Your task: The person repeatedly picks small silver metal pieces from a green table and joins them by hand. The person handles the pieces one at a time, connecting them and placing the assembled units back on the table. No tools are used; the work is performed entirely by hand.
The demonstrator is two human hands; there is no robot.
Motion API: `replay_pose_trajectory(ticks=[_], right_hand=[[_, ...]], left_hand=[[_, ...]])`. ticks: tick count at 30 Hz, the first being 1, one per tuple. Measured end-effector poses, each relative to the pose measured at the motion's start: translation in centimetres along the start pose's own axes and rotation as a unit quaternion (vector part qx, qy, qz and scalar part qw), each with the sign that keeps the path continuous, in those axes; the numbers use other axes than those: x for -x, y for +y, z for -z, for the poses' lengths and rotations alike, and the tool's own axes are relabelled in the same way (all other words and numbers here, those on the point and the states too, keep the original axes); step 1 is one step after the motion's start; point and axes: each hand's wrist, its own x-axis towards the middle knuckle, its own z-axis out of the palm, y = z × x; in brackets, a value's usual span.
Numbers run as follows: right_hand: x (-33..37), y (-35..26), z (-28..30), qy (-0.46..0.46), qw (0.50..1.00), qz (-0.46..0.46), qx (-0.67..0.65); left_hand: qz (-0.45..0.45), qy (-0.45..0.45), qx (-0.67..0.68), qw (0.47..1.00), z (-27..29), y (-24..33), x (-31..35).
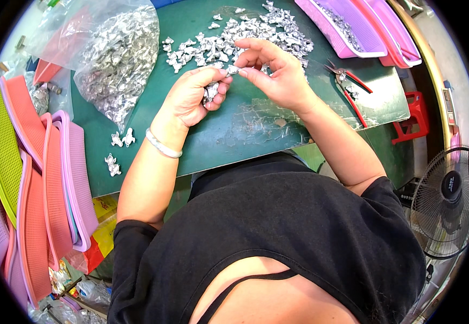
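Observation:
My left hand (194,94) is closed around several small silver metal figures (210,93). Between its thumb and forefinger it pinches another silver figure (232,70), which sticks out toward the right. Close beside that piece is my right hand (280,75), its thumb tip at the figure's end and its fingers curved but apart, with nothing visibly gripped. Just beyond both hands, a loose pile of the same silver metal figures (207,48) spreads over the green tabletop (207,146).
A clear plastic bag (118,65) full of figures lies at left, with three loose figures (113,164) nearer me. Red-handled pliers (348,89) rest at right. Purple and pink baskets (348,32) stand far right; more stacked baskets (56,178) lean at left. A fan (445,194) stands right.

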Motion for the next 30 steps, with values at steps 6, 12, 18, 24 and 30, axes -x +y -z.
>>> replay_pose_trajectory(ticks=[6,12,18,24,30], right_hand=[[0.14,0.30,-0.11,-0.008,0.998,-0.041,-0.047],[0.20,0.59,-0.55,0.021,0.993,-0.065,-0.100],[0.22,0.45,-0.51,0.017,0.989,-0.086,-0.119],[0.25,-0.26,-0.26,-0.007,0.980,-0.114,-0.164],[0.20,-0.11,-0.24,-0.005,0.980,-0.108,-0.164]], left_hand=[[-0.003,0.009,-0.009,1.000,-0.02,-0.06,-0.04],[0.004,0.012,-0.002,1.000,-0.07,-0.07,-0.01],[0.007,0.018,0.004,1.000,-0.12,-0.09,-0.01],[-0.018,-0.004,0.010,1.000,0.30,-0.32,-0.34],[-0.027,-0.010,0.038,0.999,0.74,-0.38,-0.52]])
